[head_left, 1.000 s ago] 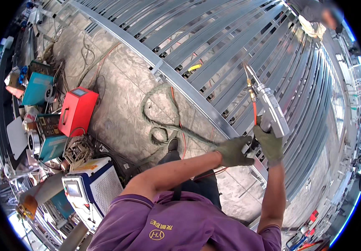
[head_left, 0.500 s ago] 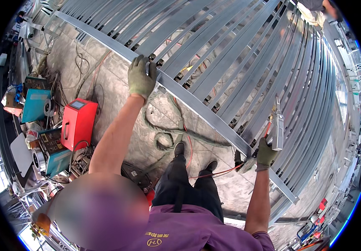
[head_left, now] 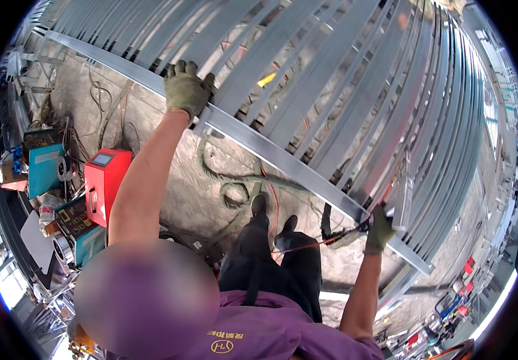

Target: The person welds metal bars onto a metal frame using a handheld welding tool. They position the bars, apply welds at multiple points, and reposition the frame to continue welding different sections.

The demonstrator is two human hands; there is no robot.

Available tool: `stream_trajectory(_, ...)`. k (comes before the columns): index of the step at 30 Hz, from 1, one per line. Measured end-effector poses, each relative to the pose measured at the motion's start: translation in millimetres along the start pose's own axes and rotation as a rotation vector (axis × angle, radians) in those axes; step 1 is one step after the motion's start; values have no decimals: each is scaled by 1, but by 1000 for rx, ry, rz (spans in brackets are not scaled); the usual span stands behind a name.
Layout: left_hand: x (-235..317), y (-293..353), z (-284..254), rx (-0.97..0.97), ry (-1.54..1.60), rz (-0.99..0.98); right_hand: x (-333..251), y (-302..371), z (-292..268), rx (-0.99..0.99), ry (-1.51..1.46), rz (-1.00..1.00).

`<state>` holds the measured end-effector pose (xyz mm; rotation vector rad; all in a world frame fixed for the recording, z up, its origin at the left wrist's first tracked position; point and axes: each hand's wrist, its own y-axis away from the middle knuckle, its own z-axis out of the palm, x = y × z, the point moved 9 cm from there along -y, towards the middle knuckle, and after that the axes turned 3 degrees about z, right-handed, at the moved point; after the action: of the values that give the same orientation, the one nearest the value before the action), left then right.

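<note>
My left hand (head_left: pixel 187 90), in a green work glove, lies across the near rail (head_left: pixel 241 133) of a large metal frame. Its fingers reach over onto the long grey slats (head_left: pixel 289 102), thumb apart from the others. Gloved as well, my right hand (head_left: pixel 381 231) is closed at the rail's right part around a silver hand tool (head_left: pixel 404 201) that looks like a welding gun. The tool is smeared by motion and points away over the slats. A red hose (head_left: pixel 307 246) runs towards that hand. My fingers hide the tool's grip.
On the left stand a red machine (head_left: pixel 100 186) with a small screen and teal wire-feed units (head_left: pixel 46 168). A thick dark cable (head_left: pixel 229 180) coils on the concrete floor near my feet. A yellow object (head_left: pixel 266 80) shows beneath the slats.
The view has shifted over the frame. My left hand sits farther left and higher in the picture, still at the rail. My right hand keeps the tool, now lower and blurred.
</note>
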<state>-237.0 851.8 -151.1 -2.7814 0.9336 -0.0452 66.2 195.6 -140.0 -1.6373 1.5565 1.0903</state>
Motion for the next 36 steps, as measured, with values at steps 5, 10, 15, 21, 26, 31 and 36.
stream_trajectory(5, -21, -26, -14, -116, 202, -91, -121, 15, 26, -164, 56, -178)
stream_trajectory(10, -15, -19, -15, 108, 115, -24, -269, -10, 89, -319, -30, -216)
stream_trajectory(15, -18, -22, 1, -82, 146, -120, -295, -45, 170, -621, -131, -179)
stream_trajectory(21, -17, -23, -11, -65, 140, -120, -289, -55, 275, -826, -224, 75)
stream_trajectory(26, -15, -27, -7, -104, 177, -138, -252, -75, 311, -841, -197, 91)
stream_trajectory(31, -16, -29, -6, -110, 182, -143, -241, -83, 326, -937, -197, 296)
stream_trajectory(36, -18, -27, -2, -125, 177, -146, -287, -101, 317, -778, -196, 189)
